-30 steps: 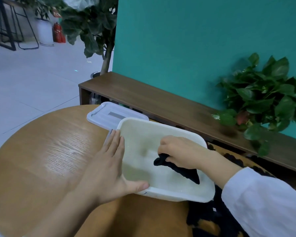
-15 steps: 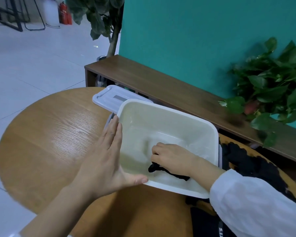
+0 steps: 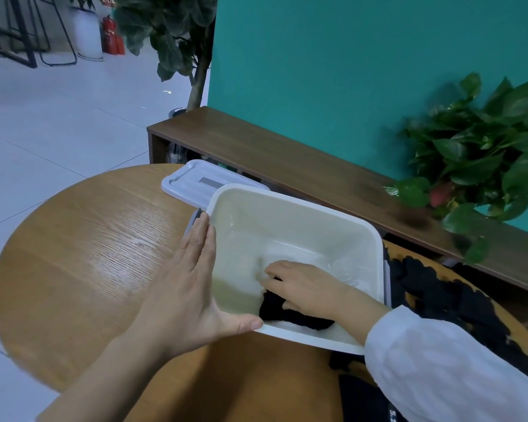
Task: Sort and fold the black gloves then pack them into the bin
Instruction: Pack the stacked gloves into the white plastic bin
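The bin [image 3: 299, 239] sits near the far edge of the round tabletop [image 3: 83, 254], its lid [image 3: 195, 184] touching its far left corner; bare wood lies open to the left. A pile of gloves [image 3: 457, 303] lies just right of the bin. The left hand [image 3: 186, 287] is flat against the bin's left wall, fingers straight, thumb along the near rim. The right hand [image 3: 305, 290] reaches down inside, fingers spread and pressing a folded glove [image 3: 290, 315] onto the bin floor by the near wall.
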{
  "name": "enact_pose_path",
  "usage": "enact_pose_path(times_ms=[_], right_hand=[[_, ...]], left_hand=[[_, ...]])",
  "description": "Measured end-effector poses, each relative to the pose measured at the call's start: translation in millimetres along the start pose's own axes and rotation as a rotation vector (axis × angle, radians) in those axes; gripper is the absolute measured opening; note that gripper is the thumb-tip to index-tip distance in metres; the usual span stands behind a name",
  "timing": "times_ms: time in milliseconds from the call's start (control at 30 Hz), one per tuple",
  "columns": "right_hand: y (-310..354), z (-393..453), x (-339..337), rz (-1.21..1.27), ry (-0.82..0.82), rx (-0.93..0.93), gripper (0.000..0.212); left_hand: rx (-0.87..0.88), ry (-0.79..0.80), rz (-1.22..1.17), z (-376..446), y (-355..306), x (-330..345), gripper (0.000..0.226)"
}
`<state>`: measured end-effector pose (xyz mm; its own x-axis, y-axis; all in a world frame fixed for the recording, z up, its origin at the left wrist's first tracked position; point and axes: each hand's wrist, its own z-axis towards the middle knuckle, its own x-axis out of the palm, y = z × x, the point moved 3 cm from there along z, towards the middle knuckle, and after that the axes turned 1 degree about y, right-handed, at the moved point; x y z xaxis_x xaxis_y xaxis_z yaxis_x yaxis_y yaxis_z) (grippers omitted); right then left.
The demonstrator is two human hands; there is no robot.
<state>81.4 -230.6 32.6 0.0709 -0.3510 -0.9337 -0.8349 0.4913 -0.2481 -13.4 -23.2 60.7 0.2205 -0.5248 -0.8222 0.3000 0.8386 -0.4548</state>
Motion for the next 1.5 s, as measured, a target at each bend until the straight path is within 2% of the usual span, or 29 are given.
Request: enact_pose_path(times_ms=[133,267,400,567,833,933,1167,1300,1433,1500], right_hand=[[-3,-16,-14,0.029,-0.039,0.056,0.057],[0,-37,-20,0.030,-0.087,0.072,0.052],[5,-43,-9,-0.012,0.060,0.131,0.037],[2,-35,0,0.084,0.193,0.195,0.040],[-2,-33,3,0.201,0.220,0.237,0.044],[-4,-42,-9,0.342,0.140,0.292,0.046],[16,-106,-66,0.616,-0.265,0.539,0.059],[53,-157,-65,0.685,-0.471,0.697,0.066],[102,-197,-25,0.795,-0.535,0.873,0.065],[121,-202,3,0.776,-0.456,0.970,0.067]], left_hand=[[-0.016,0.013,0.008,0,-2,-2,0.147],[-0.044,0.035,-0.006,4,-3,-2,0.149],[-0.032,0.007,-0.005,4,-2,-1,0.148],[-0.010,-0.014,0.004,2,-1,2,0.144],[-0.070,0.026,0.012,3,0,2,0.149],[-0.072,0.025,0.022,4,0,2,0.150],[-0.098,0.038,-0.002,6,-7,-3,0.152],[-0.086,0.050,0.011,7,-10,-3,0.154],[-0.043,0.057,0.013,9,-8,1,0.153],[-0.046,0.064,0.012,13,-4,3,0.151]])
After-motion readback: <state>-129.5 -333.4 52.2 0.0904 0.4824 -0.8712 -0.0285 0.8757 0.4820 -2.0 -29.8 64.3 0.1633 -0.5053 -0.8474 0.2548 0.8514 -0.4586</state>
